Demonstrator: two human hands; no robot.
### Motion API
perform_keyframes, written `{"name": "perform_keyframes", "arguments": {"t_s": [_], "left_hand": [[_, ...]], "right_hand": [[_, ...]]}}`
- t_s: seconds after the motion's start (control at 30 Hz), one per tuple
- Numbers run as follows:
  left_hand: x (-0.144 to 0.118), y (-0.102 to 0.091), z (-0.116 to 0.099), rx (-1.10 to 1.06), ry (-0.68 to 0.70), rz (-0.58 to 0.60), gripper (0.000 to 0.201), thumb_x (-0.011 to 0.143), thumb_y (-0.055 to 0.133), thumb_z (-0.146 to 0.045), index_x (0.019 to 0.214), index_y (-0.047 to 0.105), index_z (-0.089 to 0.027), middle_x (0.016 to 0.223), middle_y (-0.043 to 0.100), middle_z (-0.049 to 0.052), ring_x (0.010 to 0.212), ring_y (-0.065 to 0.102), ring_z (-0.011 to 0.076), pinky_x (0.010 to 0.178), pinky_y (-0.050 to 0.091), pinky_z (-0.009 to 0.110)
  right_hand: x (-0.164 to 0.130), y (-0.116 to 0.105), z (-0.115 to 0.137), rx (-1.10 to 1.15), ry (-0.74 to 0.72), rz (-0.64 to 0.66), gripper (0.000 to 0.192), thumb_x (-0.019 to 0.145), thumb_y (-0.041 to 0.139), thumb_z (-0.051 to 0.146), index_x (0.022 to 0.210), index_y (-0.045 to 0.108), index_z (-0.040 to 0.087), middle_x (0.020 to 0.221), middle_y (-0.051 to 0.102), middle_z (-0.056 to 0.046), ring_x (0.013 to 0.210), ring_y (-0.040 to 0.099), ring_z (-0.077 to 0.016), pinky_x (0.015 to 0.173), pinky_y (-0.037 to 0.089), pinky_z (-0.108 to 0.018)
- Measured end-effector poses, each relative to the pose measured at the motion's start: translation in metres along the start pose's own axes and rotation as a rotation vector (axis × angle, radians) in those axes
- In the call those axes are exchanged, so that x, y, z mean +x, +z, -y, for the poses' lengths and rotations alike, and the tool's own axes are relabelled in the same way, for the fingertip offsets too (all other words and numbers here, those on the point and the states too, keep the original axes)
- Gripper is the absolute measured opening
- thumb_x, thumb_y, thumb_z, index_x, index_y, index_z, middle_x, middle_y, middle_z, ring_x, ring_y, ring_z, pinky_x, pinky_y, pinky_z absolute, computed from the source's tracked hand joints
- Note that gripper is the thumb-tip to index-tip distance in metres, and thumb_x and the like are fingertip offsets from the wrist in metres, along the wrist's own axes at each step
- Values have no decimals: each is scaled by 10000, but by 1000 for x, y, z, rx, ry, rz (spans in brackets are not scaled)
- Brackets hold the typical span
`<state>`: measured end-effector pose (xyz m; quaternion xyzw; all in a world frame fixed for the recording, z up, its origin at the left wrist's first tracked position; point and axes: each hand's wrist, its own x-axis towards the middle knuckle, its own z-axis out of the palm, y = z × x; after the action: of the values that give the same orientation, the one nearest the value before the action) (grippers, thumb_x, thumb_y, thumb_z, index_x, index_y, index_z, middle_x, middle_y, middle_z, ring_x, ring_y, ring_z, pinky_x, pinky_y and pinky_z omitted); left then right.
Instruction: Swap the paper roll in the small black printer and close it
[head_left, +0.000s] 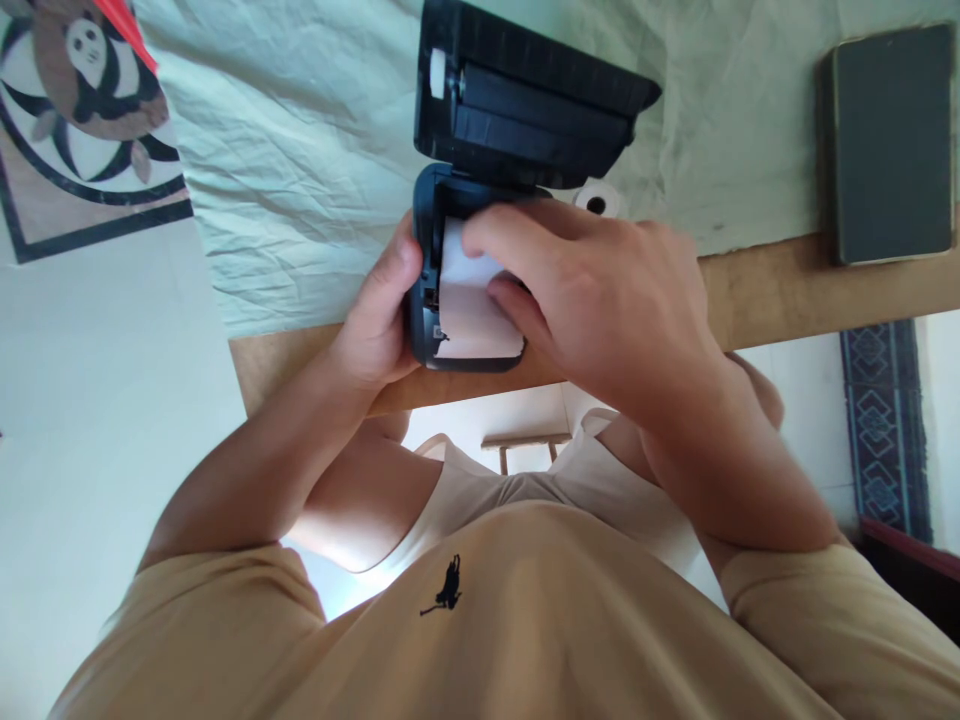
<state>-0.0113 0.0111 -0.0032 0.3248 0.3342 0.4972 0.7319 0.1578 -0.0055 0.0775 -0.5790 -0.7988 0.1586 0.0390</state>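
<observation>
A small black label printer point(424, 340) is held near the table's front edge, its hinged lid point(540, 100) swung up and away from me. Inside lies white paper point(480, 325), its loose end reaching the front rim of the printer. My left hand point(382, 310) grips the printer's left side, thumb along the edge. Over the compartment, my right hand point(600, 290) has its thumb and forefinger on the paper; how much of it they pinch is partly hidden. Just behind the right hand stands a small white paper roll point(598, 198) with a dark core.
A wrinkled pale green cloth point(300, 150) covers most of the wooden table point(780, 285). A dark tablet-like slab point(892, 145) lies at the right. Beyond the table's left side, a panda picture point(90, 110) shows. A wooden stool point(525, 442) is below.
</observation>
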Motion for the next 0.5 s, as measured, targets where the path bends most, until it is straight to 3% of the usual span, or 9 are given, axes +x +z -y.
{"name": "perform_keyframes", "arguments": {"t_s": [0.13, 0.27, 0.33, 0.43, 0.5], "left_hand": [[2, -4, 2, 24, 52, 59, 379, 951, 575, -469, 1183, 682, -189, 1288, 724, 80, 1463, 522, 295, 1152, 528, 411], [0, -11, 3, 54, 48, 79, 370, 1003, 484, -453, 1132, 676, -165, 1293, 729, 102, 1488, 502, 303, 1179, 512, 447], [0, -15, 3, 56, 67, 58, 365, 1015, 485, -438, 1119, 671, -142, 1257, 741, 117, 1474, 518, 307, 1186, 506, 460], [1, -20, 1, 97, 70, 68, 313, 964, 643, -363, 1201, 649, -159, 1219, 742, 89, 1427, 567, 300, 1140, 541, 444], [3, -23, 0, 108, 51, 84, 372, 930, 703, -323, 1274, 631, -203, 1210, 731, 55, 1370, 615, 287, 1046, 593, 409]], "right_hand": [[3, 2, 1, 5, 26, -17, 495, 991, 399, 333, 1452, 506, 480, 1277, 726, 20, 803, 684, -252, 588, 357, -350], [3, 8, -6, 124, -25, -150, 538, 865, 574, 252, 1385, 589, 388, 1176, 752, 24, 780, 677, -197, 646, 451, -326], [1, 9, -13, 286, -97, -274, 539, 837, 624, 233, 1369, 625, 324, 1242, 724, 23, 809, 678, -158, 650, 493, -302], [3, 9, -30, 647, -158, -453, 502, 829, 595, 201, 1330, 633, 226, 1377, 650, 7, 925, 673, -116, 598, 481, -240], [8, 11, -47, 895, -125, -511, 518, 825, 512, 215, 1340, 558, 202, 1328, 660, -1, 820, 632, -89, 541, 451, -239]]}}
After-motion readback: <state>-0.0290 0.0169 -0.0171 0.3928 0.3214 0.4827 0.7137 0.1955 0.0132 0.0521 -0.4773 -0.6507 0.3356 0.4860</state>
